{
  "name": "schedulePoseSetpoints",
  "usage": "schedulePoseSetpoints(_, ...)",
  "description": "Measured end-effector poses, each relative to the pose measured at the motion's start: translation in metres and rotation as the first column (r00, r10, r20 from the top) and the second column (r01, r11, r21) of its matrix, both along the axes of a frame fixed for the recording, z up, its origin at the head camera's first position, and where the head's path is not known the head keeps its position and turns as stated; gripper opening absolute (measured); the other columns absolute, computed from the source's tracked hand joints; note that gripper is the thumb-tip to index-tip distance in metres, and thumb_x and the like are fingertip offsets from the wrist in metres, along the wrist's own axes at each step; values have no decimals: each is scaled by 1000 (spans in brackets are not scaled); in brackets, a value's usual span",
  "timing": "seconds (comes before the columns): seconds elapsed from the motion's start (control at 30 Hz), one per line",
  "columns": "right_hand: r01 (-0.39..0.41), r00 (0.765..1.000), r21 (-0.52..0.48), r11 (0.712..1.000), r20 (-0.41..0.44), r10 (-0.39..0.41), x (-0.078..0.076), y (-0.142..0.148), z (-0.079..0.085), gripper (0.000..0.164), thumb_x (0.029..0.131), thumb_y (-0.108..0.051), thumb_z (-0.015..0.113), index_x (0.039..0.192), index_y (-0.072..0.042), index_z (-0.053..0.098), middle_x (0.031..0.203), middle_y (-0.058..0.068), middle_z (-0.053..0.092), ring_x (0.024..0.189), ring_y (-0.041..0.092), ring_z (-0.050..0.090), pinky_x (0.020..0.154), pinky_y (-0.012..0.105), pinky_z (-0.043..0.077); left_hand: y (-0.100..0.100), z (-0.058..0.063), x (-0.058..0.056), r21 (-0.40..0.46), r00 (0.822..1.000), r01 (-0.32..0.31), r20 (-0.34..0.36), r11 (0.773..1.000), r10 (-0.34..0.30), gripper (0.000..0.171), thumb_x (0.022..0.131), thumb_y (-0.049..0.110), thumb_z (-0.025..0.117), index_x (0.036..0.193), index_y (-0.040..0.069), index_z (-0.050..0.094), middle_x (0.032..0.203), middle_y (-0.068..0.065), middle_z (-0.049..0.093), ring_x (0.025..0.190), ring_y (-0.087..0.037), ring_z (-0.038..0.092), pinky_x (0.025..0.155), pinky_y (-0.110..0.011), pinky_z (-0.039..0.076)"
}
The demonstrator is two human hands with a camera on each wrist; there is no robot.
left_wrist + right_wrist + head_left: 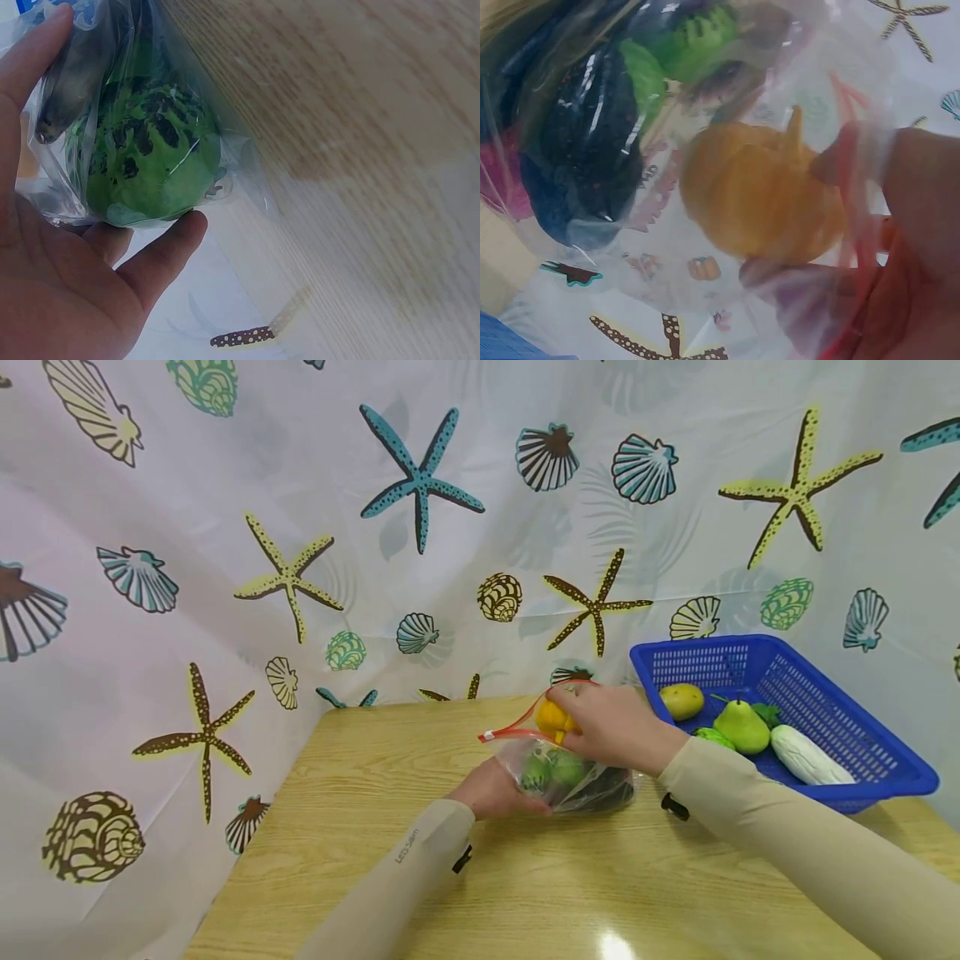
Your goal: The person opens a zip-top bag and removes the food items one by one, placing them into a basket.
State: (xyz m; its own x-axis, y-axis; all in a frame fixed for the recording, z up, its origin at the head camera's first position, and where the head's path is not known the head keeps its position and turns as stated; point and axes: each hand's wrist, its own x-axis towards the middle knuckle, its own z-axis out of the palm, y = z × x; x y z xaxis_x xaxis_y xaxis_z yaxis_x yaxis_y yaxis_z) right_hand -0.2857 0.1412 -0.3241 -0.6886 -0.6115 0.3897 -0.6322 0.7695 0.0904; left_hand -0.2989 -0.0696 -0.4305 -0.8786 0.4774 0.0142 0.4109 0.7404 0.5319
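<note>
Nearest, on the wood-grained table (525, 893), the left hand (497, 789) curls its thumb and fingers round a clear plastic bag (573, 783), bracing a round green fruit (150, 161) blotched with black; should that grip slacken, the limp film could well sag and the load roll. A glossy dark vegetable (585, 150) bulges in there too. And at the mouth, the right hand (615, 722) pinches a ribbed orange pumpkin (552, 717), just inside the red zip strip (517, 727)! That stubby stem might snag the soft plastic, or a turn of the wrist drag the opening askew. Farther right, a rigid blue lattice basket (832, 710) cradles a smooth pear (741, 728) and a long, bumpy white vegetable (810, 756); behind hangs creased starfish-print cloth (465, 577).
</note>
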Motion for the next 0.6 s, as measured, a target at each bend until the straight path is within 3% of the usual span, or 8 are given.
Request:
schedulePoseSetpoints(0.2, 44, 998, -106, 993, 48, -39, 15, 9, 16, 58, 76, -31, 68, 132, -23, 53, 95, 2, 64, 51, 14, 46, 39, 28, 40, 0, -1, -2, 23, 1000, 12, -6, 1000, -11, 105, 57, 57, 84, 143, 44, 26, 132, 12, 47, 105, -12, 49, 93, -45, 45)
schedulePoseSetpoints(0.33, 58, 997, -160, 985, 53, -50, 21, 16, 23, 60, 79, -31, 67, 136, -25, 49, 104, 6, 63, 51, 15, 44, 38, 26, 39, 0, -1, -2, 52, 999, 33, -5, 998, -33, 106, 56, 55, 86, 144, 43, 27, 135, 10, 47, 108, -11, 48, 95, -47, 43)
schedulePoseSetpoints(0.47, 45, 999, -211, 977, 18, -42, 25, 24, 32, 61, 81, -28, 66, 139, -25, 46, 110, 10, 62, 56, 16, 47, 44, 28, 45, 0, -1, -2, 45, 999, 36, -13, 998, -36, 107, 56, 56, 85, 144, 46, 24, 137, 10, 46, 110, -11, 47, 96, -48, 43)
schedulePoseSetpoints(0.6, 72, 997, -261, 963, 20, -69, 30, 36, 46, 63, 84, -27, 65, 142, -22, 42, 117, 13, 60, 69, 19, 55, 57, 37, 54, 1, -1, -2, 28, 999, 27, -20, 999, -27, 108, 56, 58, 84, 142, 53, 20, 137, 11, 45, 111, -13, 46, 95, -49, 43)
